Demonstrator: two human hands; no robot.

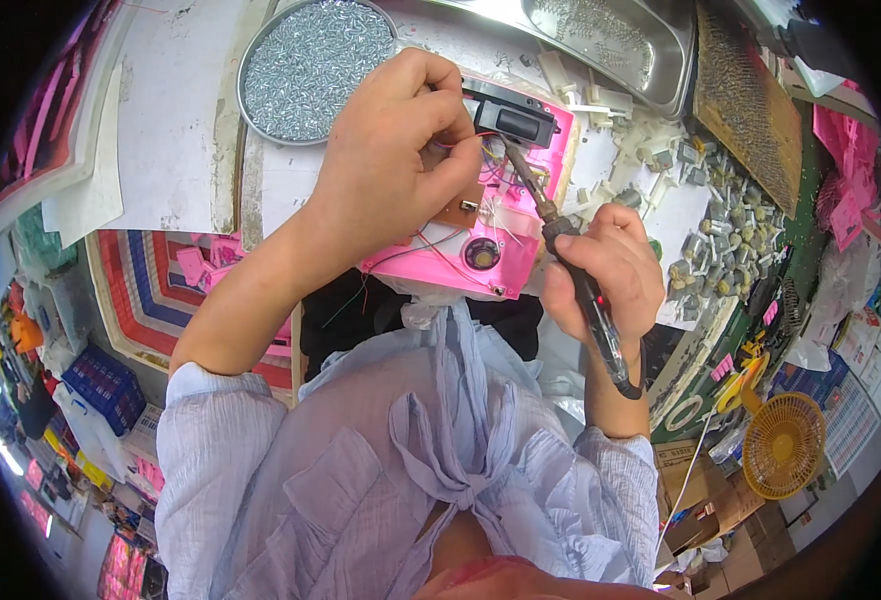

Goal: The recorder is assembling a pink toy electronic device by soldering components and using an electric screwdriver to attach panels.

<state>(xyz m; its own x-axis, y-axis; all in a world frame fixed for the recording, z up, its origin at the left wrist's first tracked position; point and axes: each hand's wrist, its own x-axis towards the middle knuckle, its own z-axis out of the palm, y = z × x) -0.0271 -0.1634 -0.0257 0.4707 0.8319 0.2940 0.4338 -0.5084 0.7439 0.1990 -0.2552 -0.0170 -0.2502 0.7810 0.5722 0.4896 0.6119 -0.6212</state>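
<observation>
Your left hand (401, 150) is pinched, thumb against fingers, on a thin red wire (485, 134) above the open pink case (411, 266). Your right hand (611, 270) is wrapped around the handle of a soldering iron (593, 305), its tip pointing up and left to the wires by the lower edge of a black box (511, 118). Whether that tip touches anything, you cannot tell from here.

The case lies on the table (286, 185) in front of your chest, with the black box at its far end and a round speaker (482, 254) at the end nearest you. A brown circuit board (458, 212) sits between them, partly under your left hand.

Beyond your left wrist is a round dish (242, 92) full of small screws (316, 70). White plastic pieces (611, 100) lie just right of the case, near a metal tray (683, 75).
</observation>
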